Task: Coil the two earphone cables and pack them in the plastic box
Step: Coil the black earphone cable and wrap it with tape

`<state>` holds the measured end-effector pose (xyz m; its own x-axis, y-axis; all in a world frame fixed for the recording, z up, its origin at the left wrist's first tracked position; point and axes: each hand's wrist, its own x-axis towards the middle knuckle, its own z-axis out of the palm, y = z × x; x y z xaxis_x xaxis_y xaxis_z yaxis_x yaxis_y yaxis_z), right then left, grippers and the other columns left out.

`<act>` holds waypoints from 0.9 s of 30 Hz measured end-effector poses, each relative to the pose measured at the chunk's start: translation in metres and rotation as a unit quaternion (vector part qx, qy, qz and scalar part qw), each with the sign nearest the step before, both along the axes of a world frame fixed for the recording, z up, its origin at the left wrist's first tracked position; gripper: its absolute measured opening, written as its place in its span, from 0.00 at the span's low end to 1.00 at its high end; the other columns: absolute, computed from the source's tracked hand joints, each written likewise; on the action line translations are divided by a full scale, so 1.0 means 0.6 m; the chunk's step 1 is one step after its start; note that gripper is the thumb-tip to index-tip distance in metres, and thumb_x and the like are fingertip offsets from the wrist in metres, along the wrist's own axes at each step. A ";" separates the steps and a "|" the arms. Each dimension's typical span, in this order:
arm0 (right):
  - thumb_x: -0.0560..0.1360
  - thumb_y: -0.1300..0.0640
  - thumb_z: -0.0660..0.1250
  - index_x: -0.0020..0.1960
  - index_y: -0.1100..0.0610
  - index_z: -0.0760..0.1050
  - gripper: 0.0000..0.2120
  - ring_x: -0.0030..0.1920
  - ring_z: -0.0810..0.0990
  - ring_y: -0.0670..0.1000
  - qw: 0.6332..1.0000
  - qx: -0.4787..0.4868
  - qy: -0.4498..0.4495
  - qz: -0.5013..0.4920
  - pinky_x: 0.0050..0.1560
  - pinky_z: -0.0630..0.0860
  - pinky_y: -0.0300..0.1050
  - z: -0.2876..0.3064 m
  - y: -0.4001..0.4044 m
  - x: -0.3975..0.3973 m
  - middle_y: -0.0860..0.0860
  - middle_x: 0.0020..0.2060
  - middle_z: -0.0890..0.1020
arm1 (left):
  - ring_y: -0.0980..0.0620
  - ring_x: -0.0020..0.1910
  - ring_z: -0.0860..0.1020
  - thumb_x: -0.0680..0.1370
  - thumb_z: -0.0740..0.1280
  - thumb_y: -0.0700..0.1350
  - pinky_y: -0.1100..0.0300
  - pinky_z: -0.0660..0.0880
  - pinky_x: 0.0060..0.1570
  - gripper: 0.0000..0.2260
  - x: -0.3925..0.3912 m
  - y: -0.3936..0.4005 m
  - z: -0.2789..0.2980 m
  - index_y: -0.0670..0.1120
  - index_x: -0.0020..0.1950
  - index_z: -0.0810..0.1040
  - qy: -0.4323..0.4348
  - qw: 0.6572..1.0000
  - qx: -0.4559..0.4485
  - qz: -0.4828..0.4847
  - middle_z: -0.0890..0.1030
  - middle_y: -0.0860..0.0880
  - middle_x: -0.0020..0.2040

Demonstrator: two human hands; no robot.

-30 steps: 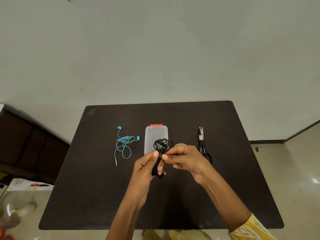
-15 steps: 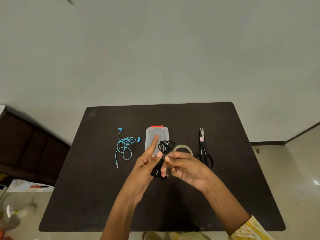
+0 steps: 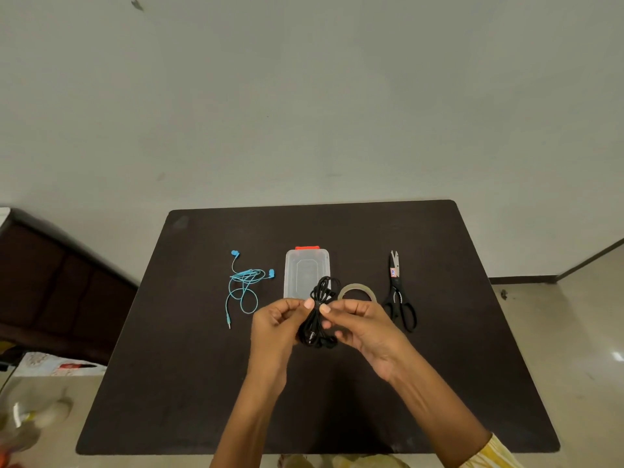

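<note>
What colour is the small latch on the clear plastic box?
Orange-red, on the far end of the clear plastic box; seen in the head view.

Two bare forearms, a yellow-and-white patterned sleeve cuff [image 3: 496,450] at the right elbow edge.

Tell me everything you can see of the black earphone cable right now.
The black earphone cable is a thin, matte cord gathered into a long bundle, held upright above the dark table. Loose loops fan out at its top, in front of the plastic box; darker ends hang bunched at the bottom. The left hand and right hand both pinch its middle with their fingertips.
</note>
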<state>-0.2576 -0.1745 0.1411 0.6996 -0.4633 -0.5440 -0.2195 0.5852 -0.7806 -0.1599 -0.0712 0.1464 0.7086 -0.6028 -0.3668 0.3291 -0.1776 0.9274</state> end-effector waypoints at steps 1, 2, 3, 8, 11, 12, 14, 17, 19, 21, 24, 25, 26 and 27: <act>0.71 0.59 0.72 0.46 0.61 0.82 0.06 0.35 0.79 0.43 1.000 0.001 -0.001 -0.001 0.36 0.74 0.33 0.000 0.000 0.000 0.51 0.32 0.82 | 0.49 0.35 0.81 0.75 0.68 0.40 0.58 0.79 0.35 0.05 0.000 0.001 -0.001 0.39 0.44 0.82 0.025 1.000 -0.005 -0.005 0.83 0.41 0.36; 0.71 0.59 0.72 0.46 0.61 0.82 0.06 0.35 0.79 0.44 1.000 0.001 -0.003 0.000 0.36 0.74 0.33 0.000 0.000 -0.001 0.51 0.32 0.82 | 0.50 0.34 0.81 0.74 0.68 0.40 0.60 0.79 0.33 0.05 0.000 0.002 -0.002 0.39 0.45 0.81 0.040 0.999 -0.009 0.001 0.82 0.42 0.36; 0.71 0.59 0.72 0.46 0.61 0.82 0.06 0.36 0.79 0.44 1.000 0.000 -0.005 0.000 0.37 0.74 0.33 0.000 0.001 -0.001 0.51 0.33 0.82 | 0.50 0.33 0.80 0.73 0.70 0.40 0.60 0.79 0.33 0.04 -0.001 0.002 -0.003 0.39 0.45 0.81 0.038 0.999 -0.007 0.017 0.82 0.43 0.34; 0.71 0.59 0.72 0.42 0.57 0.83 0.02 0.38 0.80 0.43 1.000 -0.007 0.002 -0.011 0.39 0.74 0.36 -0.003 0.005 -0.003 0.51 0.34 0.83 | 0.48 0.37 0.83 0.73 0.70 0.37 0.57 0.79 0.41 0.06 -0.005 -0.002 0.001 0.46 0.39 0.84 -0.104 0.994 0.002 0.024 0.85 0.46 0.36; 0.71 0.59 0.72 0.41 0.57 0.82 0.02 0.37 0.80 0.43 1.000 -0.018 0.000 -0.026 0.38 0.74 0.36 -0.001 0.002 -0.003 0.51 0.33 0.83 | 0.50 0.41 0.83 0.76 0.67 0.38 0.56 0.79 0.45 0.11 -0.003 -0.003 0.001 0.52 0.40 0.84 -0.180 0.983 0.016 -0.035 0.85 0.50 0.38; 0.71 0.59 0.72 0.41 0.58 0.82 0.03 0.36 0.80 0.43 0.999 -0.025 -0.001 -0.030 0.38 0.74 0.36 -0.001 -0.001 -0.005 0.51 0.33 0.82 | 0.51 0.42 0.83 0.76 0.67 0.39 0.56 0.79 0.46 0.09 -0.001 -0.003 -0.001 0.51 0.42 0.84 -0.196 0.979 0.021 -0.060 0.85 0.50 0.38; 0.71 0.59 0.72 0.43 0.59 0.82 0.03 0.37 0.80 0.43 0.999 -0.034 -0.002 -0.030 0.37 0.75 0.35 0.000 -0.008 -0.009 0.51 0.33 0.82 | 0.52 0.43 0.83 0.75 0.69 0.41 0.57 0.79 0.46 0.06 -0.002 -0.004 0.000 0.48 0.45 0.85 -0.191 0.976 0.017 -0.099 0.86 0.50 0.40; 0.72 0.61 0.71 0.44 0.60 0.83 0.03 0.39 0.82 0.45 0.999 -0.038 -0.019 -0.005 0.39 0.76 0.35 0.001 -0.016 -0.014 0.52 0.35 0.83 | 0.53 0.42 0.84 0.71 0.72 0.37 0.64 0.78 0.43 0.06 -0.003 -0.005 0.003 0.47 0.43 0.84 -0.131 0.989 -0.009 -0.075 0.86 0.48 0.39; 0.72 0.62 0.70 0.45 0.61 0.83 0.04 0.41 0.83 0.46 0.999 -0.022 -0.043 0.014 0.40 0.77 0.35 0.000 -0.019 -0.016 0.53 0.37 0.84 | 0.54 0.41 0.83 0.71 0.71 0.35 0.66 0.77 0.42 0.06 -0.002 -0.003 0.004 0.45 0.42 0.84 -0.094 0.994 -0.015 -0.056 0.85 0.47 0.38; 0.72 0.63 0.70 0.47 0.62 0.82 0.06 0.43 0.83 0.48 0.998 -0.002 -0.061 0.018 0.42 0.79 0.35 -0.001 -0.023 -0.018 0.54 0.40 0.84 | 0.50 0.43 0.83 0.73 0.70 0.36 0.60 0.79 0.45 0.04 0.001 -0.002 0.000 0.42 0.44 0.84 -0.037 0.998 -0.019 -0.052 0.85 0.42 0.41; 0.71 0.62 0.71 0.47 0.62 0.82 0.06 0.42 0.83 0.49 0.999 -0.009 -0.053 0.003 0.42 0.79 0.35 -0.004 -0.024 -0.017 0.55 0.40 0.84 | 0.46 0.43 0.83 0.75 0.68 0.39 0.55 0.80 0.45 0.06 0.002 0.000 -0.002 0.40 0.48 0.83 0.021 0.996 -0.021 -0.079 0.84 0.38 0.43; 0.71 0.62 0.71 0.47 0.61 0.82 0.06 0.41 0.83 0.48 0.999 -0.004 -0.051 0.000 0.41 0.78 0.35 -0.005 -0.023 -0.017 0.55 0.39 0.84 | 0.46 0.43 0.83 0.76 0.67 0.40 0.57 0.80 0.43 0.07 0.000 0.000 -0.002 0.40 0.49 0.83 0.027 0.995 -0.021 -0.089 0.84 0.38 0.43; 0.71 0.61 0.71 0.47 0.61 0.83 0.06 0.40 0.82 0.47 0.999 0.002 -0.050 0.002 0.40 0.78 0.34 -0.005 -0.022 -0.016 0.54 0.39 0.84 | 0.45 0.43 0.84 0.76 0.66 0.40 0.58 0.80 0.41 0.08 -0.001 0.000 -0.002 0.39 0.50 0.83 0.029 0.995 -0.021 -0.095 0.84 0.39 0.44; 0.70 0.60 0.71 0.47 0.61 0.83 0.07 0.39 0.82 0.47 0.999 0.001 -0.046 0.006 0.39 0.77 0.34 -0.006 -0.022 -0.015 0.53 0.38 0.84 | 0.45 0.43 0.84 0.77 0.66 0.41 0.59 0.79 0.41 0.08 -0.001 -0.001 -0.002 0.39 0.51 0.82 0.031 0.995 -0.021 -0.097 0.84 0.39 0.44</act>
